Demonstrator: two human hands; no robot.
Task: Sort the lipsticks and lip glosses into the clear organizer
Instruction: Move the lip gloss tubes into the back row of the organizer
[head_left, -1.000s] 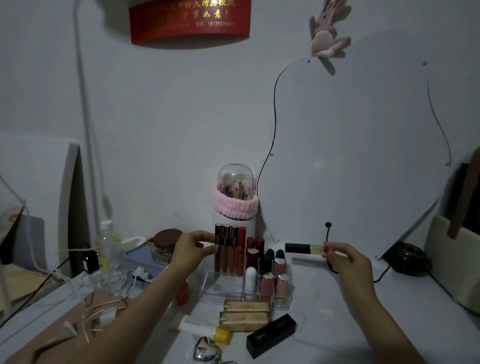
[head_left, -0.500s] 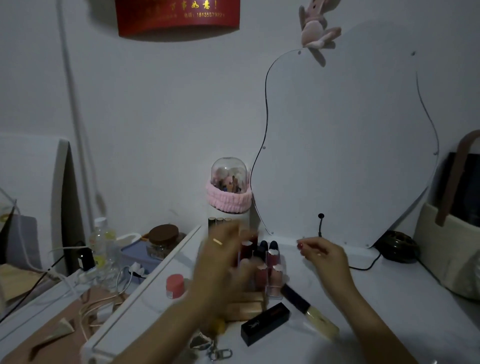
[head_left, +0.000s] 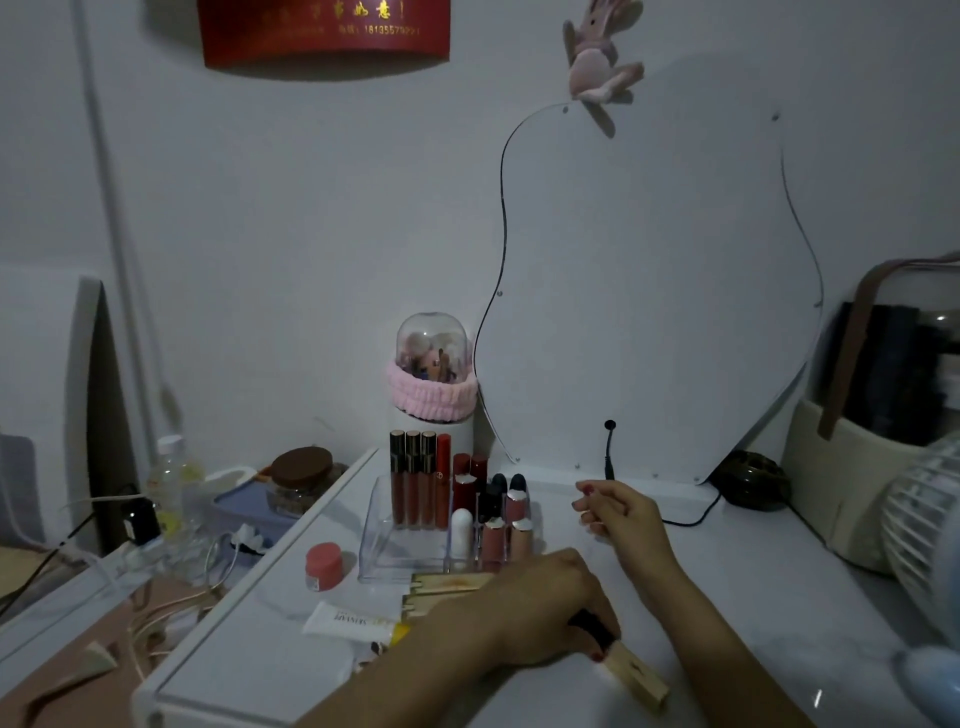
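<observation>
Both hands low: left hand (head_left: 540, 605) seemingly gripping lip gloss (head_left: 631, 667).

Bare tabletop (head_left: 727, 582) right of the clear organizer (head_left: 395, 540); gold boxes (head_left: 447, 584) before it.

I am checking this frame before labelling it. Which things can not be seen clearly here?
All in the head view:
- Gold tube: its dark cap end is hidden under the left hand.
- Flat gold cases: right ends covered by that hand.
- Fan: cut off by the right edge.
- Red sign: top cut off, print too small.
</observation>
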